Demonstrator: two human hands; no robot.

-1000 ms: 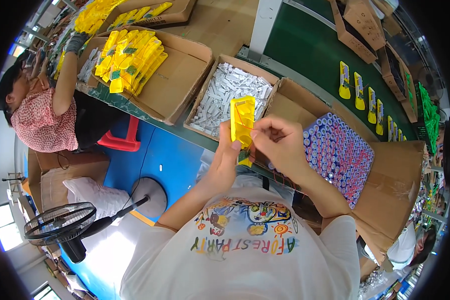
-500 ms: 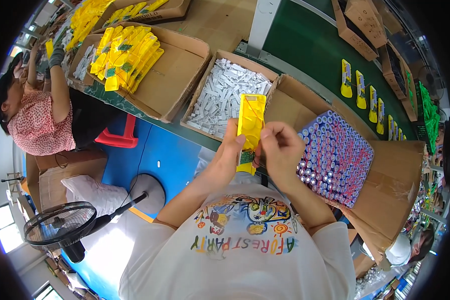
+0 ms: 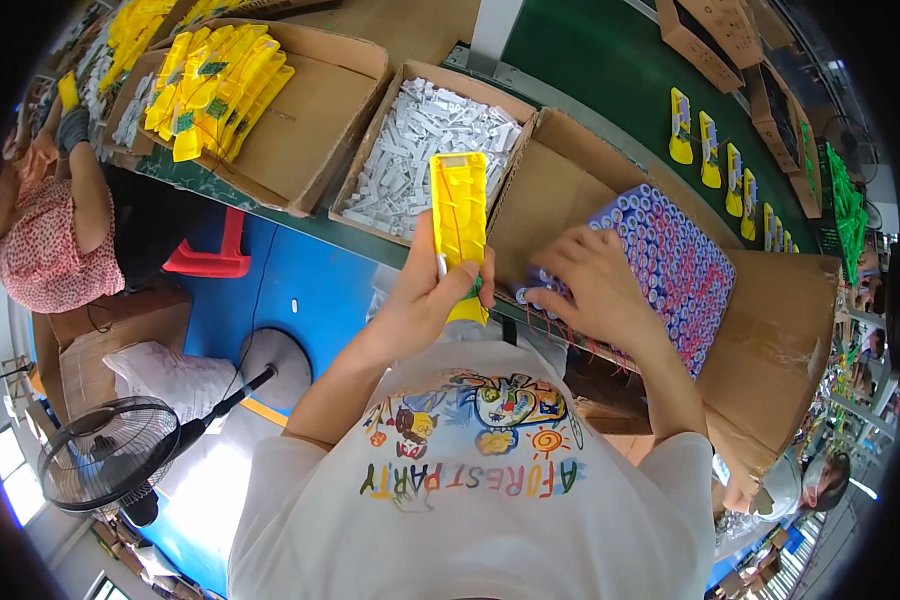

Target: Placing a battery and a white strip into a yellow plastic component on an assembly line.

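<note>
Two hands are busy right in front of the white printed shirt [image 3: 470, 480]. The left hand [image 3: 425, 300] is wrapped around the lower part of a long yellow plastic holder [image 3: 460, 225], fingers [image 3: 470, 285] curled tight on it and thumb along its left edge. The holder stands nearly upright, long axis running away from the body, open top end pointing toward the boxes and bottom end down by the palm. It's held in the air just above the near edge of the surface [image 3: 300, 225].

Just to the right, the right hand [image 3: 590, 285] lies palm down on the near end of a tray of blue and purple batteries [image 3: 670, 260], fingers spread a little and bent onto the cells; can't tell if it has one pinched. That tray sits in an open cardboard box [image 3: 770, 330].

Behind the holder is a box of white parts [image 3: 420, 150], and left of that a bigger box with a stack of yellow holders [image 3: 215, 85]. Farther back, more yellow pieces [image 3: 710, 150] line up on a green belt [image 3: 610, 70].

Off to the left another person in a red patterned top [image 3: 35, 250] works at the same surface, with a fan [image 3: 105, 455] on the floor below.
</note>
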